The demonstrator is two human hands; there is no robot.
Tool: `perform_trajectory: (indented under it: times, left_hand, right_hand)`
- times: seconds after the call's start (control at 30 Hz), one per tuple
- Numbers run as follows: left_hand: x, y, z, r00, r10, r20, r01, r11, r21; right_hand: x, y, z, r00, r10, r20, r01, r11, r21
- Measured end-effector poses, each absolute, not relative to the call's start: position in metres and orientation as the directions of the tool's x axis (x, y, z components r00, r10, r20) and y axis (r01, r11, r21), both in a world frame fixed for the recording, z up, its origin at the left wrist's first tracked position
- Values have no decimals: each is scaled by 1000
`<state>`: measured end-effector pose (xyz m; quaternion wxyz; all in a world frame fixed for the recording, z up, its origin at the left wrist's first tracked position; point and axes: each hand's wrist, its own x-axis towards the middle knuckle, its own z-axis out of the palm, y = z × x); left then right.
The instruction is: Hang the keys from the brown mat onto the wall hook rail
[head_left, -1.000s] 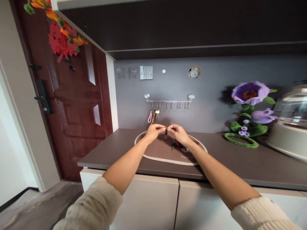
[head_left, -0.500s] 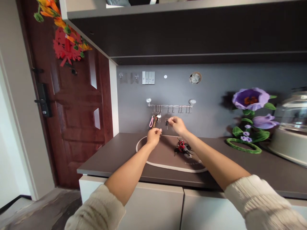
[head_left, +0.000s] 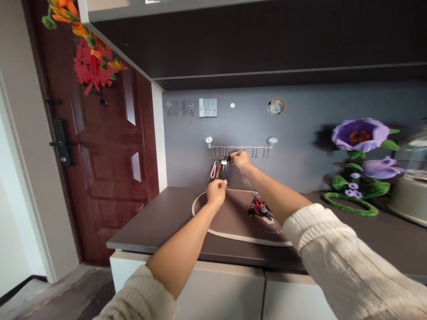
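Observation:
My right hand point(head_left: 240, 160) is raised to the hook rail point(head_left: 240, 147) on the grey wall, its fingers pinched on a small key point(head_left: 229, 159) on a ring. The key is dark and partly hidden by the fingertips. Left of it, a pink strap point(head_left: 213, 170), a brown keychain point(head_left: 218, 170) and some silver keys point(head_left: 224, 163) hang from the rail's hooks. Lower down, my left hand point(head_left: 216, 193) hovers over the mat's left part with fingers closed together. Whether it holds anything cannot be made out.
A brown mat with a pale rim point(head_left: 240, 239) lies on the dark counter point(head_left: 150, 218), bearing a red and black key bunch point(head_left: 258, 206). Purple artificial flowers point(head_left: 360, 133) stand to the right, beside a pale appliance point(head_left: 410, 191). A shelf point(head_left: 253, 49) overhangs; a door point(head_left: 110, 178) is left.
My right hand has risen with the key, up to the hooks of the rail. My left hand has stayed nearly in place with its fingers closed. The view has shifted slightly.

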<state>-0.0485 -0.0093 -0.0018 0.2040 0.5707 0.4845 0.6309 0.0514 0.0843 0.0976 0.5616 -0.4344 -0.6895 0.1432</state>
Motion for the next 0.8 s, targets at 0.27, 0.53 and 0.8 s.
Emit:
perform_trajectory:
  times: [0.27,0.53,0.8]
  left_hand:
    - [-49,-5,-4,-268,803,532,326,-443,835]
    - [-48,-5,-4,-289,785,548,352,-445,823]
    - [-50,-4,-6,-300,794,528,349,-424,836]
  right_hand:
    - [45,95,98,173,822,542,373,455,-809]
    - [42,96,89,215,843,493,449,363,-817]
    - [49,95,86,182,843,507,415,401,-816]
